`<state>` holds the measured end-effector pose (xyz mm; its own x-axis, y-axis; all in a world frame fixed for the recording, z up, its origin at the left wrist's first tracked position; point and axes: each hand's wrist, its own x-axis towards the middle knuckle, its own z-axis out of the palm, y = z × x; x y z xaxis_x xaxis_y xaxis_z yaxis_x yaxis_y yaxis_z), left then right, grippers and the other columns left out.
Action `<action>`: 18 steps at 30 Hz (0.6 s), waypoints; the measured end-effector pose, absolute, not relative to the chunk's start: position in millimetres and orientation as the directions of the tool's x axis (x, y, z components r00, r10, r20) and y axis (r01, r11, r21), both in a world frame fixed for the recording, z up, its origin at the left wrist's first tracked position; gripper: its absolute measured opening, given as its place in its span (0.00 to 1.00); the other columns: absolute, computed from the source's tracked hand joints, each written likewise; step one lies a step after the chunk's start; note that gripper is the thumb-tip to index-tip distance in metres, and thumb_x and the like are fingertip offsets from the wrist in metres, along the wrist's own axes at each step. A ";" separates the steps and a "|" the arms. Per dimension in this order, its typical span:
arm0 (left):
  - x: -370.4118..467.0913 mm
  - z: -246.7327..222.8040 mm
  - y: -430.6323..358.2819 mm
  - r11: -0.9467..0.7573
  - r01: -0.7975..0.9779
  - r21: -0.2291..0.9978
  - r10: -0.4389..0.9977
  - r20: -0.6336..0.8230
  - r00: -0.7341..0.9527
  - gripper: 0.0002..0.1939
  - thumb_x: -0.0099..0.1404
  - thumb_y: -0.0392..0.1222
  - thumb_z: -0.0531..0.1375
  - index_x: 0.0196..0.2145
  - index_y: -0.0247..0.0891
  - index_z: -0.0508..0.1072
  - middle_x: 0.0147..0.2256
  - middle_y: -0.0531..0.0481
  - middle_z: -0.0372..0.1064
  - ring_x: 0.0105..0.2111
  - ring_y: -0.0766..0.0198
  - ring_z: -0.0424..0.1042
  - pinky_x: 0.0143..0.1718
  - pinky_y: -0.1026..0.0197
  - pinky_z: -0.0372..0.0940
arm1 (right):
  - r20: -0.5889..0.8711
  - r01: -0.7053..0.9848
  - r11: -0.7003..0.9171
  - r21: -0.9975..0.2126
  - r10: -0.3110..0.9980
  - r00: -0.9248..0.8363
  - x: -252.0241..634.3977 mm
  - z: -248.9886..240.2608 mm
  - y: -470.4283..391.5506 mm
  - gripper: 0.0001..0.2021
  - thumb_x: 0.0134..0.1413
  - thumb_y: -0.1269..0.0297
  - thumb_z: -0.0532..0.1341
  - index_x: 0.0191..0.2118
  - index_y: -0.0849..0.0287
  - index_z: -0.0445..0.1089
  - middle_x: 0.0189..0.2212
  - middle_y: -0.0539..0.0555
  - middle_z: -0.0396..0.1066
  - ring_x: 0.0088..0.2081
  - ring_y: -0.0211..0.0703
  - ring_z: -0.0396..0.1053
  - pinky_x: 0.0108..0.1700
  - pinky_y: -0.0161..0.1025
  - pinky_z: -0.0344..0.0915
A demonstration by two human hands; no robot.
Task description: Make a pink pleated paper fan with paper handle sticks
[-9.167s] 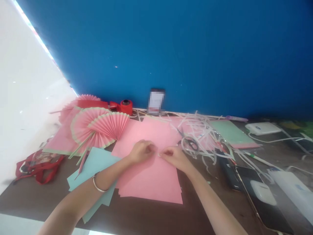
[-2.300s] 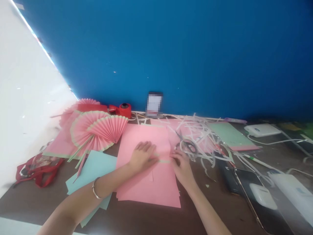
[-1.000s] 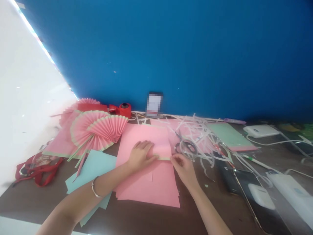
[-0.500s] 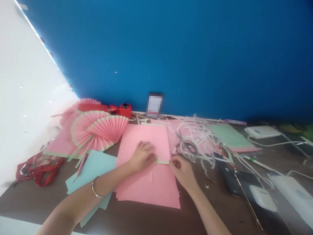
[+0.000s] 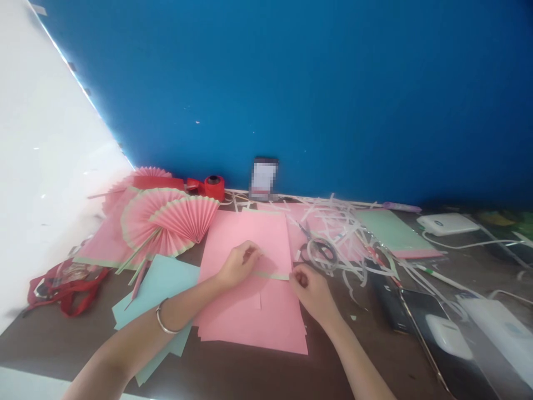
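Note:
A pink sheet of paper [image 5: 267, 230] with a pale green strip [image 5: 272, 275] along its near edge lies on other pink sheets [image 5: 254, 328]. Over its middle is my left hand [image 5: 240, 265], fingers curled with the tips drawn together; what they hold, if anything, is too small to make out. My right hand [image 5: 308, 286] pinches the sheet's near right corner, at the end of the green strip. A narrow paler pink strip [image 5: 257, 300] lies below the green one.
Pleated pink fans [image 5: 187, 218], light blue sheets [image 5: 170, 278] and a red strap [image 5: 79, 294] are on the left. Scissors [image 5: 320, 253] lie among white paper strips [image 5: 352, 233] on the right, near phones [image 5: 420, 311] and cables. A red tape roll [image 5: 214, 189] stands by the blue wall [image 5: 291, 83].
My left hand has risen slightly off the sheet, and its fingers have gone from lying over the green strip to being drawn together. The right hand stays at the corner.

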<state>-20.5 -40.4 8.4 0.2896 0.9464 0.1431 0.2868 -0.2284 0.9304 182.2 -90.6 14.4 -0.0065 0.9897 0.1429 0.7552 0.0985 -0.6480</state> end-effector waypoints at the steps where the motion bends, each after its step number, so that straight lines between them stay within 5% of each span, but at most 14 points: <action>1: -20.0 9.6 -39.7 -0.166 0.230 0.959 0.960 0.104 0.261 0.10 0.63 0.45 0.51 0.31 0.37 0.66 0.27 0.51 0.68 0.29 0.66 0.69 0.34 0.62 0.65 | 0.141 0.759 0.105 -0.642 0.990 -0.018 182.6 14.5 -90.5 0.07 0.47 0.65 0.53 0.21 0.56 0.59 0.18 0.47 0.58 0.21 0.36 0.57 0.26 0.34 0.56; 8: -17.4 7.2 -32.6 0.013 -0.092 0.996 0.980 0.006 0.198 0.14 0.54 0.47 0.61 0.31 0.36 0.63 0.25 0.53 0.66 0.25 0.68 0.69 0.30 0.62 0.65 | 0.130 0.774 0.101 -0.625 0.991 -0.025 185.9 16.2 -90.6 0.06 0.47 0.65 0.53 0.22 0.56 0.60 0.18 0.47 0.59 0.21 0.37 0.57 0.26 0.35 0.56; 18: -19.8 6.9 -31.8 -0.018 -0.032 0.999 0.976 0.025 0.215 0.12 0.53 0.47 0.62 0.29 0.34 0.69 0.27 0.49 0.71 0.29 0.65 0.71 0.36 0.61 0.65 | 0.113 0.774 0.203 -0.599 0.979 -0.169 185.3 20.1 -91.9 0.08 0.48 0.67 0.52 0.21 0.57 0.58 0.20 0.49 0.61 0.23 0.38 0.59 0.27 0.35 0.56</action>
<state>-19.8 -31.8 6.9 0.2146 0.9764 0.0250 -0.0325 -0.0184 0.9993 185.3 -91.9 20.1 -0.1694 0.9791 0.1128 0.7745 0.2030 -0.5991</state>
